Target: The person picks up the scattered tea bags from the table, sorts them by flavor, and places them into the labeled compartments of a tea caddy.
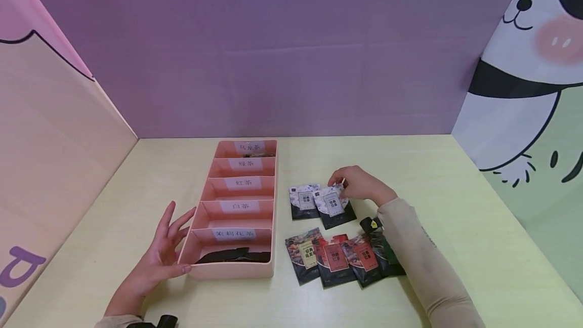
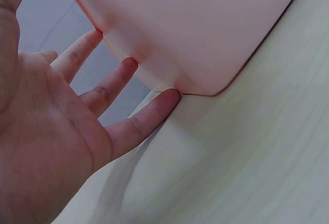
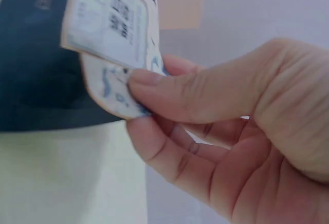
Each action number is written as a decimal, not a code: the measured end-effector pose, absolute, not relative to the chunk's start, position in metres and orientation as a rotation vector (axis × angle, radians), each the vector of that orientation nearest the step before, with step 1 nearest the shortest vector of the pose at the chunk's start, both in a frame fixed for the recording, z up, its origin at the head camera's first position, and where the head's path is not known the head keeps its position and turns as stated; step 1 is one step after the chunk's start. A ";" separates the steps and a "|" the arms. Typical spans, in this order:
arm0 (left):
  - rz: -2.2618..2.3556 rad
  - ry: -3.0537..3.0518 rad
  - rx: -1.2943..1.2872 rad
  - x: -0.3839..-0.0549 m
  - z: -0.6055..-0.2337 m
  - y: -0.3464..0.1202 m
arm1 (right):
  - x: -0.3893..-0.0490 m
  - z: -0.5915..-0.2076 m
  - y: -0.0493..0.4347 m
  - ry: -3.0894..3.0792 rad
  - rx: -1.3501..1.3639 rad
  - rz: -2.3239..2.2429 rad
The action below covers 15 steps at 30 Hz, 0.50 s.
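My right hand point(image 1: 364, 186) pinches the upper edge of a white-and-black tea sachet point(image 1: 334, 210) between thumb and fingers. In the right wrist view the sachet point(image 3: 110, 21) is tilted, with a patterned corner and a printed code showing. A similar white-and-black sachet point(image 1: 302, 201) lies just left of it. My left hand point(image 1: 159, 254) has its fingers spread against the left side of a long pink divided box point(image 1: 272, 247). In the left wrist view several fingertips point(image 2: 172, 96) touch the box's wall point(image 2: 205, 34).
Labelled compartments run along the box; dark sachets point(image 1: 232, 255) lie in the nearest one, and something dark point(image 1: 258, 155) in the farthest. In front of my right hand lies a row of sachets: one orange-patterned point(image 1: 302, 254), two red point(image 1: 337, 259), one green and black point(image 1: 387, 254). Purple panel point(image 1: 291, 54) behind.
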<state>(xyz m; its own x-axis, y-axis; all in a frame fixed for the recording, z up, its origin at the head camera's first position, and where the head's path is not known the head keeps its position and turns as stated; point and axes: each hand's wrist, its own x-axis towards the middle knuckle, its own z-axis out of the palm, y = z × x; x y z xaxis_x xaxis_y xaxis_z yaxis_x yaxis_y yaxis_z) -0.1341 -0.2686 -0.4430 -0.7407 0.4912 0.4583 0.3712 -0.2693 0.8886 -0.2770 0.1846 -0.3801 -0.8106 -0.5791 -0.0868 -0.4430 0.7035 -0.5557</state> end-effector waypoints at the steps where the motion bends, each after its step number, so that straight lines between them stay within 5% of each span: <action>1: 2.179 1.845 1.094 -0.134 -0.443 -0.268 | -0.277 -0.378 0.186 2.653 -0.804 -0.792; 15: 2.184 1.864 1.069 -0.134 -0.443 -0.269 | -0.269 -0.350 0.194 2.684 -0.701 -1.024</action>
